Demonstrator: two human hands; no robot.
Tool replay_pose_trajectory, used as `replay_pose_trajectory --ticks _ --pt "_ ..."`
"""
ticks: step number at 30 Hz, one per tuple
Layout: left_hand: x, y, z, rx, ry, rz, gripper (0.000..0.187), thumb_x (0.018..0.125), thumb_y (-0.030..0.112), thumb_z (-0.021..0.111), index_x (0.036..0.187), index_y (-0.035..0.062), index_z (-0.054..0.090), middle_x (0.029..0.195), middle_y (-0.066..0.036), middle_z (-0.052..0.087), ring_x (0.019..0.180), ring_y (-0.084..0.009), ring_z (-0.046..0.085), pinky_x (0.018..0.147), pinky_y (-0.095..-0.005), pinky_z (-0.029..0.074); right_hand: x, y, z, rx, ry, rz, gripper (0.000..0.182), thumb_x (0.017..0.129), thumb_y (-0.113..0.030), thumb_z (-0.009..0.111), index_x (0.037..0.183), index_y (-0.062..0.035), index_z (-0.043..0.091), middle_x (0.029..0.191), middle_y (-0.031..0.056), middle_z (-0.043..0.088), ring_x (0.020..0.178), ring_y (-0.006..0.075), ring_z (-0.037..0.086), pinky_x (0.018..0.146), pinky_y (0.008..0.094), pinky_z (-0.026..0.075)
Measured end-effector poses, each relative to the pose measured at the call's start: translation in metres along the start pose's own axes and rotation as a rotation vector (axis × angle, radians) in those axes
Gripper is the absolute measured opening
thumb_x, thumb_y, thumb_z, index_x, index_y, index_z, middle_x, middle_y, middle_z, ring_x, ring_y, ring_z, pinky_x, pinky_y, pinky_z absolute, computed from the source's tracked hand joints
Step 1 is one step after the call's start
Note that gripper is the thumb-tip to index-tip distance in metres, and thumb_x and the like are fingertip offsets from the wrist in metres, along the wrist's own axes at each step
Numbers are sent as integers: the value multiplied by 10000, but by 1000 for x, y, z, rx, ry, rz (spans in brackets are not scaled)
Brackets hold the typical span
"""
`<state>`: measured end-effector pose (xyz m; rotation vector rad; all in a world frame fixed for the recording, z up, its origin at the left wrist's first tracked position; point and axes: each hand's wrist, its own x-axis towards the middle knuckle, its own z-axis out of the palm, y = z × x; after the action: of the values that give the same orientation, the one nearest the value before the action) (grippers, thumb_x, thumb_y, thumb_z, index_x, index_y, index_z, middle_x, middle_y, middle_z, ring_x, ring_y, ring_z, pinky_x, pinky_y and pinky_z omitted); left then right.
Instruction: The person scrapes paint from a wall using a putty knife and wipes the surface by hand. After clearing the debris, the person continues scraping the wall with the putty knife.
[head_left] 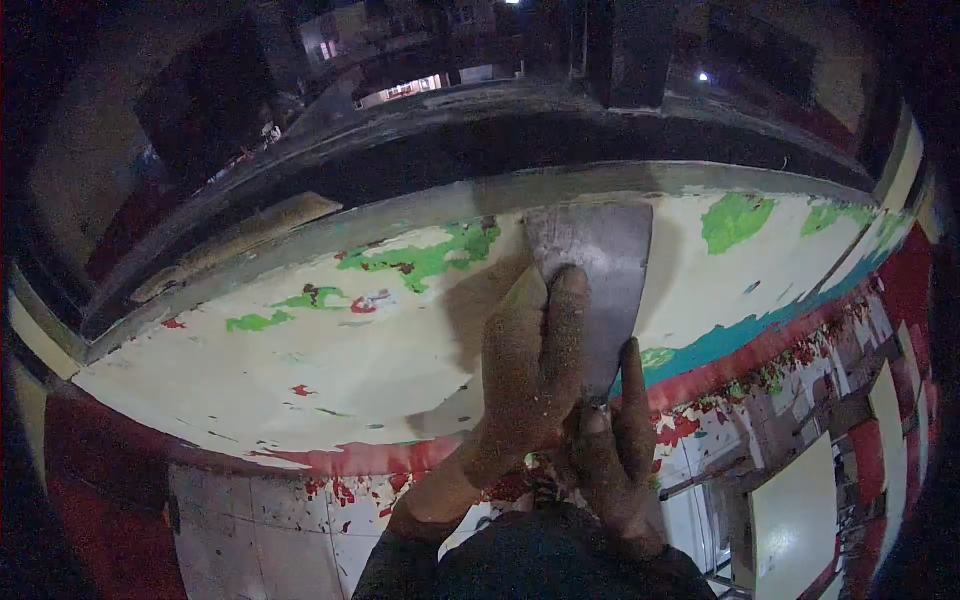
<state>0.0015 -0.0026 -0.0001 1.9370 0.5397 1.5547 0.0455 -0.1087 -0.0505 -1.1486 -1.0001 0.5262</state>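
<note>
A wide metal paint scraper (597, 250) lies with its blade against the cream-painted sill (400, 360), its broad edge close to the grey strip at the sill's far side. My left hand (520, 370) presses on the left part of the blade, fingers extended along it and held close together. Lower down, my right hand (615, 450) is closed around the scraper's handle, with a finger reaching up beside the blade. The handle is mostly hidden by my hands. Green patches (737, 222) and small red spots show where the cream paint is worn away.
Beyond the sill runs a dark window frame (540, 140) with dark glass and reflections. A strip of wood (260, 235) rests along it at the left. Paint flakes (340, 492) litter the pale tiled floor below. Light-coloured panels (795, 520) stand at the lower right.
</note>
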Motion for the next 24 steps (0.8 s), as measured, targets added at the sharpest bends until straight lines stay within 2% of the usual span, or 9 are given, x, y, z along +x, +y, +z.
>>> replay_pose_trajectory --ticks 4,7,9,10,12,15,17,23,24 --pt "-1 -3 -3 92 -14 108 210 852 177 459 838 -26 509 763 -149 518 687 -255 487 630 -333 388 -2 -11 2 80 16 140 563 874 -160 381 1321 28 94 722 54 486 522 78 437 458 224 374" --pt "-8 1 -7 183 -97 -19 208 847 176 467 839 -27 511 764 -159 515 711 -267 484 647 -339 384 -3 -7 2 81 16 126 569 872 -163 390 1321 25 95 744 67 503 536 80 447 463 224 378" --pt "-10 -16 -6 408 32 206 198 846 168 468 835 -26 508 758 -159 511 718 -267 475 652 -345 379 -4 -8 0 62 10 109 575 873 -171 394 1322 25 92 758 75 514 543 83 453 465 226 380" --pt "-5 -40 -1 595 205 501 187 846 157 468 831 -26 504 754 -157 509 718 -264 469 651 -349 377 -2 -8 0 38 6 80 578 873 -175 396 1322 24 91 763 77 519 546 84 455 467 227 382" --pt "-8 -54 0 581 225 547 148 836 122 480 850 -24 506 767 -157 507 734 -269 464 654 -362 378 4 2 0 -71 -3 -13 581 875 -184 398 1322 24 91 763 78 527 549 84 457 468 231 383" --pt "6 6 -14 97 -110 -75 128 812 71 507 901 -21 518 811 -163 508 768 -290 466 661 -381 384 1 -15 3 15 8 179 582 875 -195 399 1320 27 97 730 62 525 549 87 459 467 237 384" --pt "3 19 -15 -63 -203 -332 139 804 68 515 910 -22 518 831 -166 507 773 -298 470 663 -382 386 -1 -8 -1 -9 0 149 572 879 -195 391 1321 24 102 727 60 524 551 90 460 467 237 383" --pt "-13 -21 -7 517 82 493 168 835 141 480 863 -21 511 765 -144 517 664 -279 481 595 -376 390 -10 -9 0 81 2 200 546 888 -185 367 1322 21 109 739 58 509 543 85 442 462 233 371" --pt "-12 -16 -11 329 -9 220 160 832 131 483 878 -20 512 762 -144 520 660 -280 485 583 -380 392 -10 -4 0 43 -7 155 549 888 -187 368 1323 19 105 745 60 511 545 82 442 461 230 370"
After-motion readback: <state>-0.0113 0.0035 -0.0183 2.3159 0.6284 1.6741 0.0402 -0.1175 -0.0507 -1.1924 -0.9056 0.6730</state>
